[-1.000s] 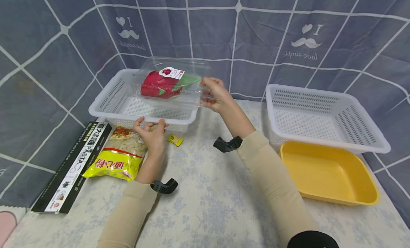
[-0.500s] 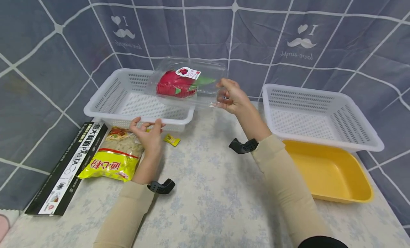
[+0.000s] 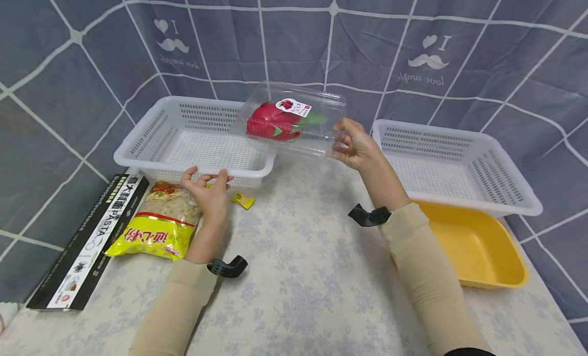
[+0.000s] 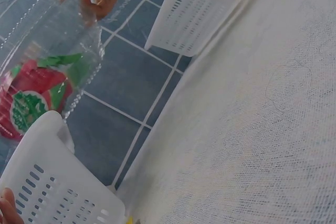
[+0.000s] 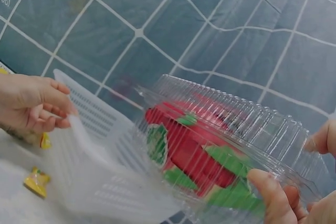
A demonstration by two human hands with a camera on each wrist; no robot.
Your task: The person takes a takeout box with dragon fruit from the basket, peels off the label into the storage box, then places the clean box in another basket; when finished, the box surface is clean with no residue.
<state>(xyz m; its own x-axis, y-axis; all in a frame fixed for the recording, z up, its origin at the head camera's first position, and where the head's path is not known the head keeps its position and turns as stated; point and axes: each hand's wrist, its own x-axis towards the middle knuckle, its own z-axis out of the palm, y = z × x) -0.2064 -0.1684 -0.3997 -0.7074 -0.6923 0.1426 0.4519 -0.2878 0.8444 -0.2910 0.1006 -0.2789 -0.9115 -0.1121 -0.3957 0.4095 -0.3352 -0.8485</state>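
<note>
In the upper centre, a clear oblong plastic box (image 3: 291, 119) of red-and-green fruit (image 3: 272, 123) extends leftward, long axis sideways, from the nearer right hand (image 3: 358, 144) pinching its right end; the left hand (image 3: 209, 195) grips a white perforated plastic basket (image 3: 202, 149).

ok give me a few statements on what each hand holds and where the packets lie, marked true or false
1. The right hand holds a clear plastic container. True.
2. The left hand rests in the yellow tub. False: it holds the near rim of the left white basket.
3. A red-and-green item is inside the clear plastic container. True.
4. The small yellow packet lies inside the left white basket. False: it lies on the table, outside the basket.
5. In the head view, the black pasta box lies left of the yellow bag. True.
</note>
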